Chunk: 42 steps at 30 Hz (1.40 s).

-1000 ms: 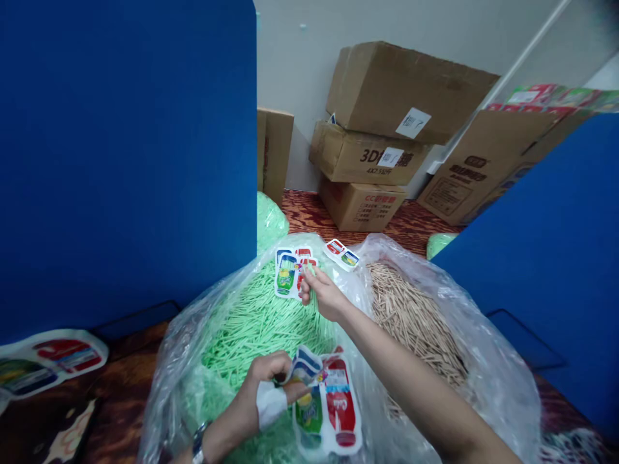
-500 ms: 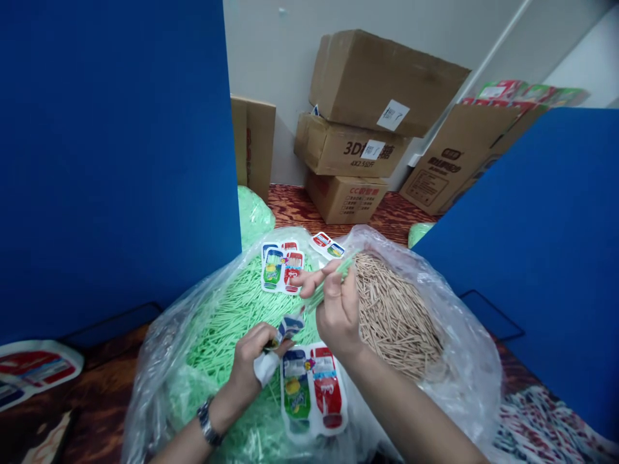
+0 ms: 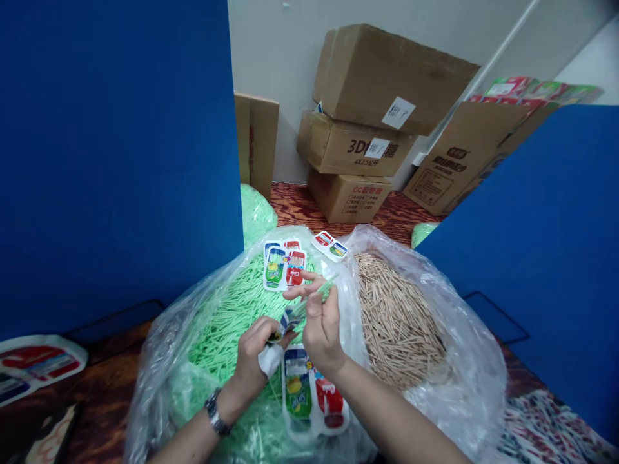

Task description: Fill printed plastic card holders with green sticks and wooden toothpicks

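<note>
My left hand (image 3: 255, 351), with a metal watch at the wrist, is closed round a bent soda-print packet (image 3: 287, 321), its mouth turned up to the right. Between the fingers of my right hand (image 3: 322, 322) is a bundle of thin green sticks (image 3: 325, 291); its lower end is at the packet's mouth, and I cannot tell how far inside it reaches. Below both hands lies a Sprite and Cola packet (image 3: 296, 399). Loose green sticks (image 3: 217, 328) fill the clear bag on the left, and tan sticks (image 3: 396, 322) fill the one on the right.
Sprite and Cola packets (image 3: 275, 267) lie on the green sticks, another (image 3: 329, 245) between the bags. Blue panels (image 3: 116, 161) flank both sides. Cardboard boxes (image 3: 358, 154) are stacked against the back wall. A packet (image 3: 39, 366) lies at far left.
My right hand has moved left and down with the green sticks, bringing their lower end to the packet's mouth. My left hand has stayed closed on the packet, nearly in place.
</note>
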Available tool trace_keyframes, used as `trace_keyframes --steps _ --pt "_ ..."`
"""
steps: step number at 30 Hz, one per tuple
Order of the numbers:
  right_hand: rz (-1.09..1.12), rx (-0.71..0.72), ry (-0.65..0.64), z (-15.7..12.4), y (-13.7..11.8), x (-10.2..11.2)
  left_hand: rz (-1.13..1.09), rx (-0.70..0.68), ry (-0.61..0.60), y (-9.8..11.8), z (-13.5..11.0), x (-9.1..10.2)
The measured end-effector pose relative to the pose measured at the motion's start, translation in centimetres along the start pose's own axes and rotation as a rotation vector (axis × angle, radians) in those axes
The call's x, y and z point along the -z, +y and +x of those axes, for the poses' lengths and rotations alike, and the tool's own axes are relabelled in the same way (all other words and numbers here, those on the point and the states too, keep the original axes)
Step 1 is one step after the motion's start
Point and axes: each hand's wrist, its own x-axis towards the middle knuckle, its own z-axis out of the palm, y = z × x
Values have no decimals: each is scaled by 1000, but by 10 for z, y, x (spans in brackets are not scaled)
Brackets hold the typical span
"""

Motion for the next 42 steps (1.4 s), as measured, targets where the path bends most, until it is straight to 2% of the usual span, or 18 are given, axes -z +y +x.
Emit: trace_keyframes --steps 3,5,8,10,12,14,17,21,26,29,33,35,39,41,42 --pt "-110 94 -128 -3 7 9 -26 9 3 -1 2 3" --pt "-71 103 -137 -1 15 19 -55 45 -25 -4 3 5" --pt "18 -55 -128 3 32 33 -89 96 -64 -7 4 8" --pt "78 -208 -212 4 44 38 -100 105 -83 -9 4 8" --pt "178 -327 -259 3 53 39 -124 141 -106 -11 4 8" --pt "266 -367 -182 0 57 38 -197 224 -102 -14 3 6" --pt "277 -387 -122 -2 58 37 -368 360 0 -19 2 4" --pt "233 -401 -119 -4 58 37 -480 425 111 -24 4 2" --pt "245 -416 -192 -5 66 34 -396 450 18 -33 9 -2" --pt "220 -382 -220 1 77 30 -259 451 42 -41 16 -2" --pt "153 -330 -80 28 105 13 -26 355 217 -42 27 3" --pt "49 -285 -29 48 122 3 108 235 225 -38 28 5" --pt "-304 -147 11 76 138 -5 249 -39 -44 -34 20 5" --pt "-404 -65 -57 74 133 6 284 -129 -175 -37 14 3" --pt "-423 -40 -137 68 127 16 306 -155 -216 -40 11 2"
